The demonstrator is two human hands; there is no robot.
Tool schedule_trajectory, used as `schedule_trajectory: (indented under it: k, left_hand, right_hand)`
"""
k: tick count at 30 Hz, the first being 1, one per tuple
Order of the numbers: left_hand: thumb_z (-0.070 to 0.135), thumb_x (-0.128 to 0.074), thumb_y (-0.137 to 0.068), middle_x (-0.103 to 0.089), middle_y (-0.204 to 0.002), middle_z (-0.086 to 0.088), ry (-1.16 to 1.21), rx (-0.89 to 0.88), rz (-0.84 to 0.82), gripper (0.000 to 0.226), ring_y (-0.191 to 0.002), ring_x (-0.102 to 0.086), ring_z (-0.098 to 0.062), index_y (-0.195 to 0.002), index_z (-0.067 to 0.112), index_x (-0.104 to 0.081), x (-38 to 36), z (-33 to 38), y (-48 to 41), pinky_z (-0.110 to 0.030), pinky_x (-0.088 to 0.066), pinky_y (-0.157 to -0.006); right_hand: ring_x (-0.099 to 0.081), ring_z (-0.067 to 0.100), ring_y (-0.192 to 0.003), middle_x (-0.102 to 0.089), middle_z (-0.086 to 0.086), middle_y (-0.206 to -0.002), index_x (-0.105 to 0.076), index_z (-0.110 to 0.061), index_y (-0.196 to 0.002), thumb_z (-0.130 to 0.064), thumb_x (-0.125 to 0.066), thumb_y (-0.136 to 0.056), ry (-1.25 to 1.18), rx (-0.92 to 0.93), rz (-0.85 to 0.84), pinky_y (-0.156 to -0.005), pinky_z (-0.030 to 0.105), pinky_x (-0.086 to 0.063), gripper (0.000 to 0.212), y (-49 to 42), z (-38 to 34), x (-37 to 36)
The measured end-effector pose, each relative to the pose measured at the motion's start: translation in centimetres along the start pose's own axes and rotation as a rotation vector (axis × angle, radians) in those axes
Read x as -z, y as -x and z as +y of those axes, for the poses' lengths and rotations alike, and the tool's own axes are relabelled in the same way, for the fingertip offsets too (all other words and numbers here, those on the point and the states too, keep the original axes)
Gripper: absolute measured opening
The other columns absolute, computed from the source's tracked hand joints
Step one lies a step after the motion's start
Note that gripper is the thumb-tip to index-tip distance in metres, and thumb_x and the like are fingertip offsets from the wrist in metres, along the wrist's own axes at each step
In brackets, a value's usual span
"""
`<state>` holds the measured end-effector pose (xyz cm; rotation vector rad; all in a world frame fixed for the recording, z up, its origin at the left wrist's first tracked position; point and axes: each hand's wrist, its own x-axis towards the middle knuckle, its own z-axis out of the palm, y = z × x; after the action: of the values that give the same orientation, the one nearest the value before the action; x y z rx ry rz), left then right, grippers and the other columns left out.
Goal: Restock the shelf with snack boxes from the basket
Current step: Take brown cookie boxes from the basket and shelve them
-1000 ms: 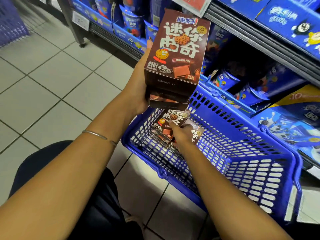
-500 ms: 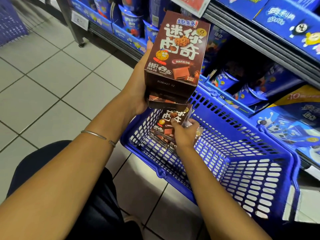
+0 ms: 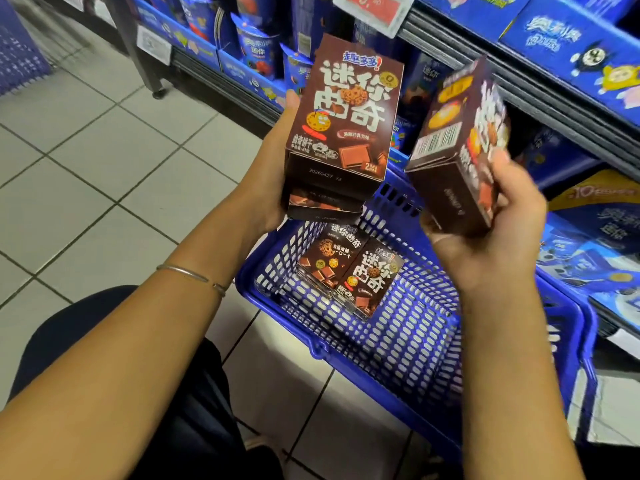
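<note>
Nearest, two snack boxes (image 3: pixel 348 271) lay flat, side by side, in the basket (image 3: pixel 313 351). Above them the right hand (image 3: pixel 491 230) gripped a tilted box (image 3: pixel 453 150), its long axis rising up and away, barcode side facing left. The left hand (image 3: pixel 273 161) clutched a stack (image 3: pixel 346 116) of perhaps three boxes, long axes upright. The tilted box would best be squared against it before reaching for the shelf (image 3: pixel 554 105).

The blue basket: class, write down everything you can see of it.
The blue basket looks like moulded plastic, with walls and bottom pierced by rows of small slots under a solid rim. It stands open-topped on the tiled floor, beside the shelf. At least two brown snack boxes lie side by side, face up, at its far left end.
</note>
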<state>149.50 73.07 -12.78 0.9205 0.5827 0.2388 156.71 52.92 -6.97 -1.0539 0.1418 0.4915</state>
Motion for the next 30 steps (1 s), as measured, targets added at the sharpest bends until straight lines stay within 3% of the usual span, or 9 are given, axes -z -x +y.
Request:
schedule_trajectory:
  k: [3, 7, 10, 13, 16, 18, 23, 28, 30]
  left_hand:
    - [0.067, -0.037, -0.108, -0.084, -0.105, -0.001, -0.038, -0.011, -0.006, 0.065, -0.097, -0.082, -0.019, -0.086, 0.033, -0.088, -0.2, -0.2, -0.1, -0.027, -0.064, -0.071]
    - [0.072, -0.035, -0.106, -0.083, -0.112, -0.002, -0.111, -0.033, -0.057, 0.063, -0.103, -0.081, -0.021, -0.096, 0.038, -0.087, -0.8, -0.3, -0.1, -0.028, -0.065, -0.074]
    - [0.072, -0.036, -0.106, -0.082, -0.116, -0.004, -0.141, -0.026, -0.058, 0.061, -0.106, -0.08, -0.023, -0.101, 0.038, -0.086, -0.9, 0.0, 0.1, -0.029, -0.065, -0.075]
    - [0.073, -0.036, -0.105, -0.081, -0.117, -0.008, -0.178, -0.022, -0.064, 0.067, -0.106, -0.08, -0.028, -0.109, 0.027, -0.084, -1.3, 0.0, 0.2, -0.039, -0.067, -0.081]
    - [0.07, -0.037, -0.107, -0.08, -0.12, -0.011, -0.214, -0.016, -0.031, 0.066, -0.11, -0.078, -0.03, -0.125, 0.019, -0.076, -2.1, 0.0, 0.4, -0.05, -0.063, -0.098]
    - [0.067, -0.037, -0.108, -0.08, -0.121, -0.011, -0.232, -0.006, -0.034, 0.065, -0.111, -0.078, -0.03, -0.129, 0.017, -0.074, -2.7, -0.1, 0.4, -0.047, -0.063, -0.099]
    - [0.063, -0.042, -0.109, -0.081, -0.117, -0.01, -0.256, 0.016, -0.049, 0.055, -0.107, -0.079, -0.029, -0.117, 0.021, -0.076, -3.6, -0.8, 0.1, -0.036, -0.066, -0.087]
    - [0.072, -0.049, -0.102, -0.081, -0.119, -0.006, -0.326, 0.023, 0.023, 0.06, -0.11, -0.079, -0.028, -0.127, 0.023, -0.074, -5.2, -1.3, -0.4, -0.048, -0.058, -0.105]
    - [0.074, -0.051, -0.1, -0.081, -0.119, -0.003, -0.33, 0.021, 0.046, 0.063, -0.11, -0.079, -0.025, -0.132, 0.024, -0.071, -5.7, -1.3, -0.3, -0.045, -0.06, -0.101]
  right_hand:
    - [-0.073, 0.018, -0.078, -0.077, 0.0, -0.089, -0.081, -0.021, -0.077, -0.026, -0.06, -0.096, 0.05, -0.001, -0.146, -0.066, 0.033, -0.056, 0.029, 0.4, -1.4, -2.2]
    - [-0.074, 0.02, -0.083, -0.077, 0.004, -0.095, -0.075, -0.015, -0.1, -0.024, -0.061, -0.096, 0.228, -0.09, -0.175, -0.075, 0.034, -0.057, 0.018, -0.1, -0.5, -4.2]
    - [-0.072, 0.02, -0.085, -0.076, 0.003, -0.098, -0.073, -0.019, -0.103, -0.031, -0.061, -0.096, 0.285, -0.099, -0.159, -0.077, 0.036, -0.057, 0.018, -0.4, 0.4, -4.3]
    - [-0.073, 0.028, -0.104, -0.077, 0.004, -0.108, -0.073, -0.022, -0.104, -0.037, -0.06, -0.095, 0.255, -0.152, -0.189, -0.094, 0.061, -0.054, 0.022, -0.5, 0.6, -3.6]
    - [-0.072, 0.032, -0.11, -0.076, 0.006, -0.113, -0.075, -0.021, -0.105, -0.038, -0.058, -0.097, 0.214, -0.191, -0.21, -0.093, 0.07, -0.05, 0.025, -0.5, 0.5, -2.9]
    - [-0.073, 0.031, -0.107, -0.077, 0.006, -0.113, -0.074, -0.02, -0.108, -0.038, -0.057, -0.097, 0.225, -0.184, -0.205, -0.092, 0.069, -0.051, 0.027, -0.5, 0.3, -2.3]
    - [-0.072, 0.033, -0.108, -0.074, 0.008, -0.119, -0.062, -0.013, -0.132, -0.039, -0.058, -0.096, 0.211, -0.197, -0.209, -0.094, 0.07, -0.05, 0.044, -0.9, -0.1, -0.1]
    - [-0.073, 0.033, -0.107, -0.076, 0.007, -0.115, -0.073, -0.021, -0.112, -0.036, -0.059, -0.096, 0.155, -0.176, -0.252, -0.094, 0.072, -0.048, 0.027, -1.6, -0.7, 1.7]
    - [-0.073, 0.032, -0.106, -0.076, 0.006, -0.114, -0.076, -0.023, -0.105, -0.035, -0.059, -0.096, 0.129, -0.179, -0.265, -0.094, 0.068, -0.05, 0.023, -1.7, -1.3, 2.0]
